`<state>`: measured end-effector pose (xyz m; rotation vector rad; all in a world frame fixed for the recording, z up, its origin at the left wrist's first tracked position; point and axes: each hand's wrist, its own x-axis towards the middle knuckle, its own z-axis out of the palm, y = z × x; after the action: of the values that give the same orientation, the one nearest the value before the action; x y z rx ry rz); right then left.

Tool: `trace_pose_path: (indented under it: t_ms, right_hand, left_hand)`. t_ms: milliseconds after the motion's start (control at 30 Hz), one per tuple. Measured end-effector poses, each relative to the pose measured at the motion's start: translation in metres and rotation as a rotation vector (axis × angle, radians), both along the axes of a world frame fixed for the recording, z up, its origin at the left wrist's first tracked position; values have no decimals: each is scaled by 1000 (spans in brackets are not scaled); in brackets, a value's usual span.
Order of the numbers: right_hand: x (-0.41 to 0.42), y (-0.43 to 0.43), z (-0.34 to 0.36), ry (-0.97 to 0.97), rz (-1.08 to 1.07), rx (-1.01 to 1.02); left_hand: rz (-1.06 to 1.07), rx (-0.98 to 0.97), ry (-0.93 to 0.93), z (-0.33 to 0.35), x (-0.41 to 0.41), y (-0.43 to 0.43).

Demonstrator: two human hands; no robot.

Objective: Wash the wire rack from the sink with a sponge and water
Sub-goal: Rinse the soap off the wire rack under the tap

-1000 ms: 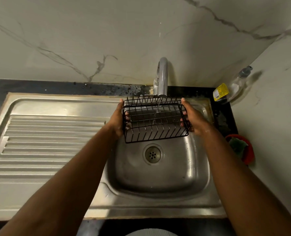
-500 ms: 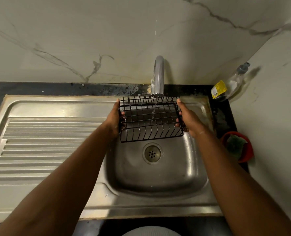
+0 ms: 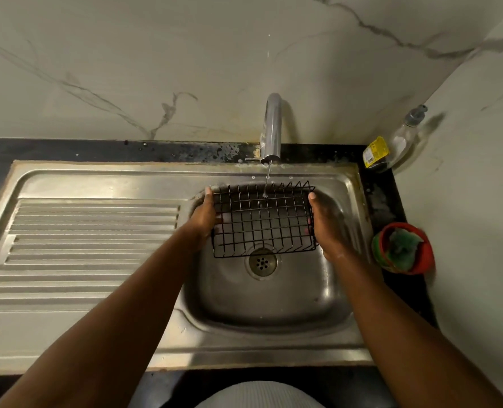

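A black wire rack [image 3: 263,222] hangs over the steel sink basin [image 3: 274,295], held by both ends. My left hand [image 3: 204,217] grips its left side and my right hand [image 3: 328,223] grips its right side, fingers curled under the wires. A thin stream of water falls from the chrome tap [image 3: 272,128] onto the rack's far part. The green sponge [image 3: 400,245] lies in a red bowl [image 3: 421,260] on the counter to the right, apart from both hands.
A ribbed steel draining board [image 3: 91,245] stretches to the left of the basin. A clear soap bottle [image 3: 391,145] with a yellow label leans in the back right corner. The drain [image 3: 261,262] sits just below the rack. Marble walls close the back and right.
Both hands have lowered the rack from just under the tap spout toward the basin and tilted it flatter. The water stream now looks thinner.
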<state>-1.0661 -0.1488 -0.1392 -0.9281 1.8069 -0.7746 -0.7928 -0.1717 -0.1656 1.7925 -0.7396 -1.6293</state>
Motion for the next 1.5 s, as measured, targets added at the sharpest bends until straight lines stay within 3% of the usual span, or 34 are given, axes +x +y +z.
trace_pose_path:
  t_ms: [200,300,667,1167,1267,1333,1500]
  right_hand:
    - [-11,12,-72,-30,-94,236]
    - [0,18,-67,19,-58,272]
    - [3,7,-113,72,-28,258]
    - [-3,-4,-118,235,74,351]
    - [-3,-11,-106,438,10,195]
    - [1,-20,-90,466,-29,-8]
    - [31,-57,-28,403,233,-467]
  left_hand:
    - [-94,40,-110,-12,-18,14]
    - [-94,55,-178,-25,-20,18]
    - [-126,117,-251,-71,-24,6]
    - [-262,242,-340,-91,-20,-4]
    - [-258,229,-353,-83,-24,-7]
    - [-241,202,-366,-77,-27,-9]
    - [-134,119,-334,-57,-31,-13]
